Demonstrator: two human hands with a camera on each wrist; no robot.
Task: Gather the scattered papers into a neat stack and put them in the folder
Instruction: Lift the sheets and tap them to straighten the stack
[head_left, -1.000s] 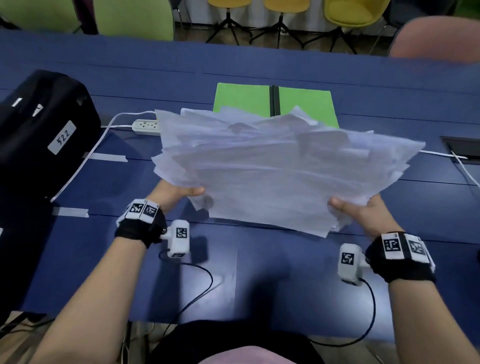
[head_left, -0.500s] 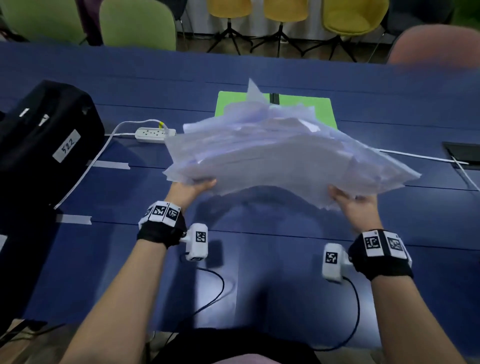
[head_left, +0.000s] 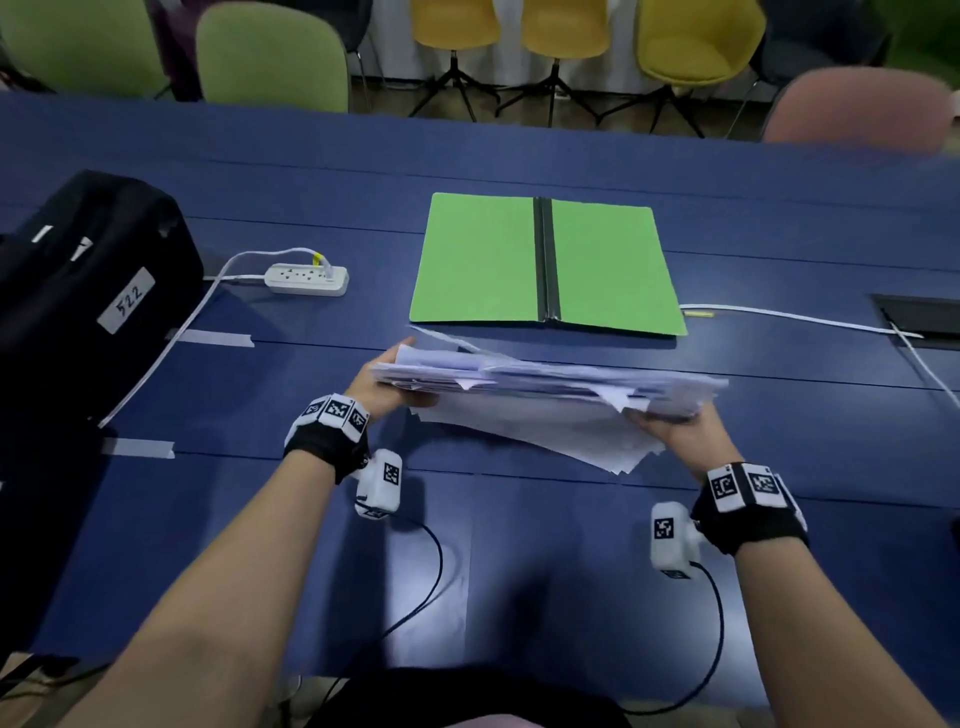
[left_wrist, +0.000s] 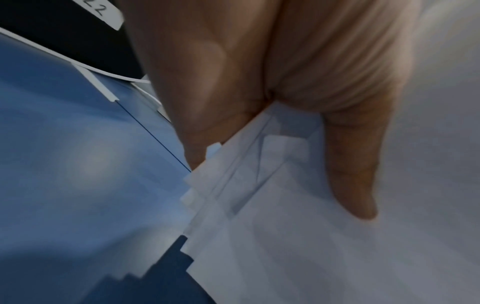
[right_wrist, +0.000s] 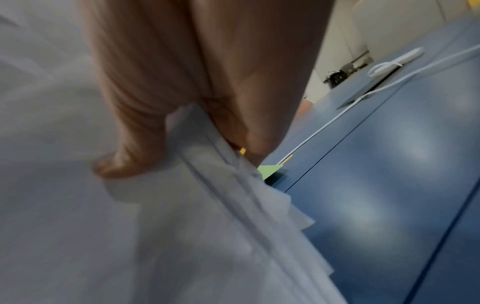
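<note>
A thick, uneven pile of white papers is held above the blue table, tipped so that I see it almost edge-on, with loose sheets hanging below. My left hand grips its left end, thumb on one face and fingers behind. My right hand grips the right end the same way, thumb pressed on the papers. The green folder lies open and flat on the table just beyond the papers, with a black spine down its middle.
A black bag with a "522" label sits at the left. A white power strip and its cable lie left of the folder. Another white cable runs to a recessed socket box at right. Chairs line the far table edge.
The pile has swung from lying flat and fanned out to standing nearly on edge, and has come down closer to me. The whole folder now shows behind it.
</note>
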